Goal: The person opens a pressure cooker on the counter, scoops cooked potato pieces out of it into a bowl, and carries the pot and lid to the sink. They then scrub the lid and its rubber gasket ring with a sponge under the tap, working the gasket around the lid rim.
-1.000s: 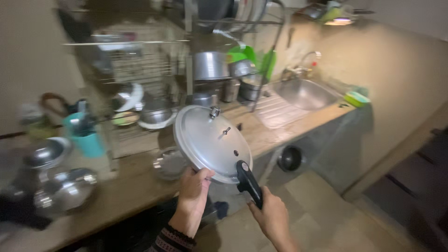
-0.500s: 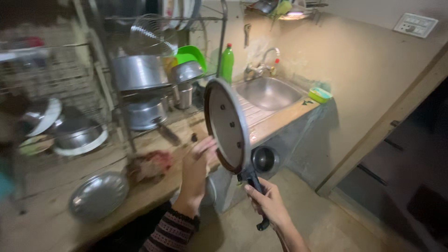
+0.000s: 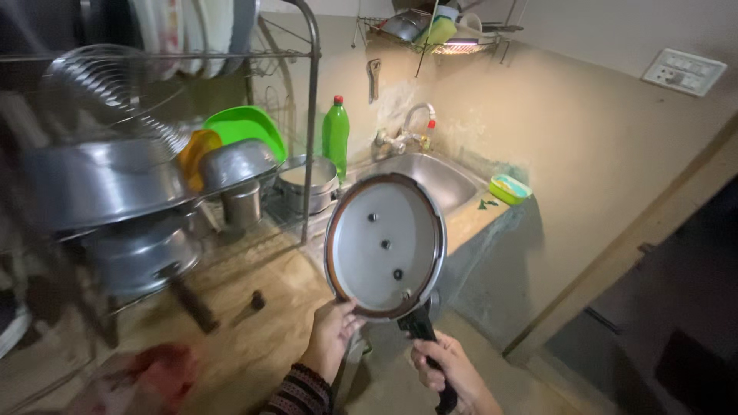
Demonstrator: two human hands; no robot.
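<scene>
the left hand (image 3: 332, 332) grips the lower rim of a round metal pressure cooker lid (image 3: 384, 246), fingers closed on its edge. the right hand (image 3: 446, 369) is wrapped tight around the lid's black handle (image 3: 427, 342), which sticks down and toward the person. the lid is held up in the air in front of the counter, standing almost upright with its inner side facing the camera; a brownish rubber ring runs around the inside of the rim and a few small holes and studs show in the middle.

behind the lid is a steel sink (image 3: 430, 173) with a tap (image 3: 411, 127) above it. a green plastic bottle with a red cap (image 3: 335, 138) stands just beside the sink, next to the post of a wire dish rack (image 3: 307, 123). the rack holds metal pots (image 3: 108, 184), a green bowl (image 3: 246, 127) and a steel cup (image 3: 241, 204). a small green dish (image 3: 509, 189) sits on the counter's far corner, near the wall. a wooden counter (image 3: 254, 338) runs under the rack, with something red and blurred (image 3: 157, 376) at its near end.
</scene>
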